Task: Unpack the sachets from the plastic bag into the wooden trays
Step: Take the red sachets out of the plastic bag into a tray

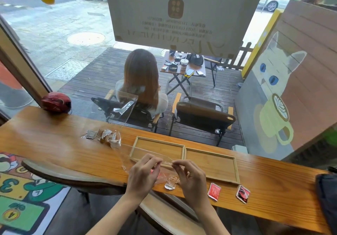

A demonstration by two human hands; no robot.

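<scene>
My left hand (144, 172) and my right hand (189, 178) pinch the top edge of a clear plastic bag (164, 177) at the counter's near edge. Red and pale sachets show through the bag between my hands. Two shallow wooden trays lie side by side just beyond: the left tray (134, 148) and the right tray (237, 171), both with nothing in them. Two red sachets lie loose on the counter to the right, one (214, 191) near my right hand and one (243, 193) farther right.
A second clear bag (125, 112) stands open at the far left, with several brownish sachets (104, 136) at its base. A red helmet (56, 101) sits at the counter's far left. A dark bag (327, 198) lies at the right end. A window runs behind the counter.
</scene>
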